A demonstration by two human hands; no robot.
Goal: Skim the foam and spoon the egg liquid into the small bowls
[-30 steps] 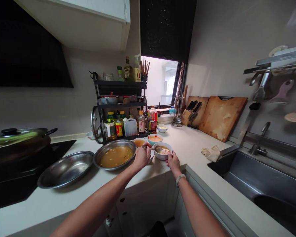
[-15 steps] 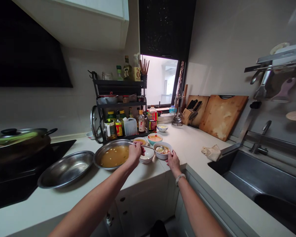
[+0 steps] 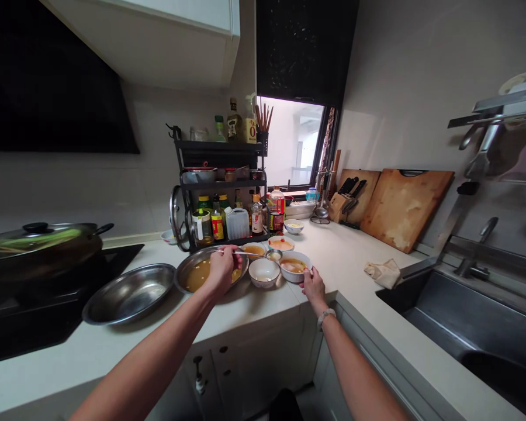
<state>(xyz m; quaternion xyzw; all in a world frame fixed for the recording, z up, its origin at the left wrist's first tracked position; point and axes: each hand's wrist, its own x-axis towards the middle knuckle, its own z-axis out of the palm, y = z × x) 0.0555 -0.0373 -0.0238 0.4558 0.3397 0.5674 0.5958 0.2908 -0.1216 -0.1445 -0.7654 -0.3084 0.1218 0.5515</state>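
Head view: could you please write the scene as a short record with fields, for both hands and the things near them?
place: kitchen counter, corner beside a sink
left hand: holds a spoon, its filled head raised among the small bowls
right hand: touches the near rim of the soup bowl
under left hand: broth basin, steel
between: white bowl
far left: empty basin; lidded wok
back: bottle rack

The broth basin (image 3: 182, 279) lies between the empty basin (image 3: 129, 295) on its left and the small bowl (image 3: 263, 279) on its right.
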